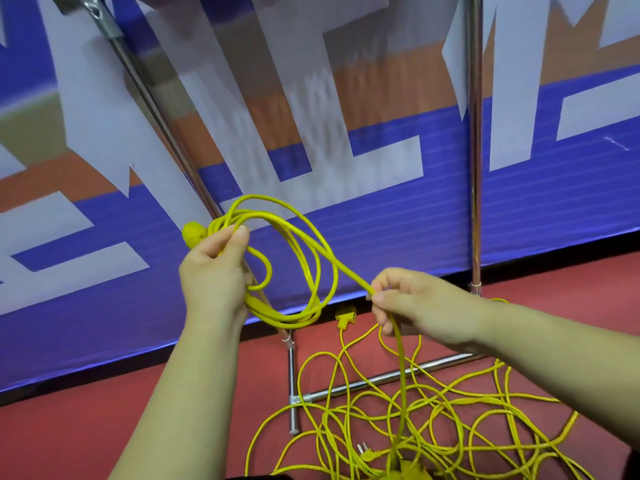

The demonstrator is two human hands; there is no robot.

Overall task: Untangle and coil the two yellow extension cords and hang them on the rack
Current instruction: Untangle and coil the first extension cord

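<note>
The left grip (213, 268) is curled tight round a bunch of finished loops, thumb pressed on top. A yellow plug (191, 233) sticks out beside its knuckles. The coil (277, 317) hangs from it, held up in front of the rack (476, 168).

The right grip (415, 303) pinches the running strand between thumb and fingertips, just right of the coil and level with its lower half. From that pinch the cord drops straight into the tangle (433, 410) on the red floor (104, 427). The tangle lies across the rack's base bar (381, 377). A second yellow plug (346, 315) rests on the floor at the foot of the banner (381, 220), and a pronged plug (367, 452) shows in the heap.

This looks like the coiling of the first cord, only a few loops in. Most of the length lies below, and nothing hangs on the rack yet. The next move calls for drawing slack up through the right pinch and laying a fresh loop into the left grip. The strand runs down into many crossings, so it may snag and need shaking free.
</note>
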